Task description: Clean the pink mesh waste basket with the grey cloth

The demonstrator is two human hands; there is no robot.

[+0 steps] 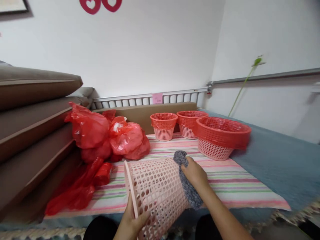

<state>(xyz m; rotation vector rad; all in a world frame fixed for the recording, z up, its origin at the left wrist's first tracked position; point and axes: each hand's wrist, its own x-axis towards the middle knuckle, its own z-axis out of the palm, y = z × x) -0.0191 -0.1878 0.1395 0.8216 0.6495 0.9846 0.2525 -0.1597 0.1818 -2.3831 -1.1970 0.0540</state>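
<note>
In a view from a head-worn camera, a person tips a pale pink perforated plastic wastebasket onto its side at the front of a striped cloth, its open end turned left. The left hand grips the basket's rim, thumb over the outer wall. The fingers of the right hand are closed on a gray cloth, holding it against the base end of the basket.

Behind, toward the right, stand three upright pink baskets with red plastic liners folded over their rims: a left basket, a middle basket and, nearest the camera, a right basket. At left, bulging red plastic bags lie heaped against stacked brown cushions; in front of the heap are a red roll and a loose red bag.

Blue fabric shows beyond the striped cloth. Along the back wall runs a radiator bearing a pink card, below red heart decorations. A gray pipe crosses the right wall.
</note>
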